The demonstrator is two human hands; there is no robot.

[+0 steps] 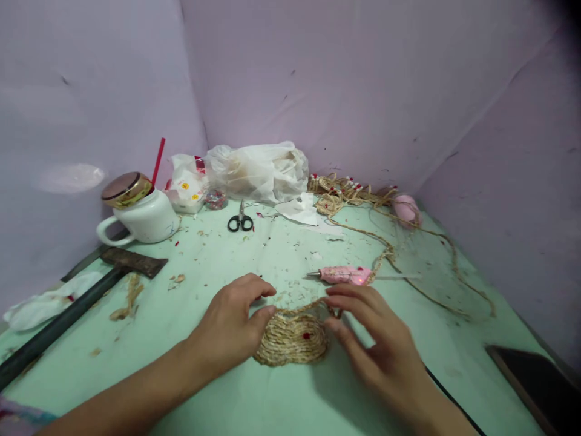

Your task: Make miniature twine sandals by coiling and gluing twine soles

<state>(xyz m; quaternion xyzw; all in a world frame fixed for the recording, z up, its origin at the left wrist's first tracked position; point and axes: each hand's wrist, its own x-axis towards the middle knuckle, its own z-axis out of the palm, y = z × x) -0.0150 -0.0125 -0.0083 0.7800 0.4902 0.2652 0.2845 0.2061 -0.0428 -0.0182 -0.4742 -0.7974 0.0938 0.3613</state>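
Note:
A flat oval piece of coiled straw rope with a small red spot lies on the table between my hands. My left hand is at its left end, thumb pressed on the upper edge and fingers curled beyond it. Along the far edge runs a loose strand of rope, pinched at its right end by the thumb and fingers of my right hand. Just beyond my right hand lies a pink glue gun with a lit orange light, its metal tip to the left and a clear glue stick behind.
Left are a hammer and a white mug with a lid on top. Black-handled scissors, a white plastic bag and paper scraps lie farther back. Rope pieces trail rightward. A dark flat device sits right.

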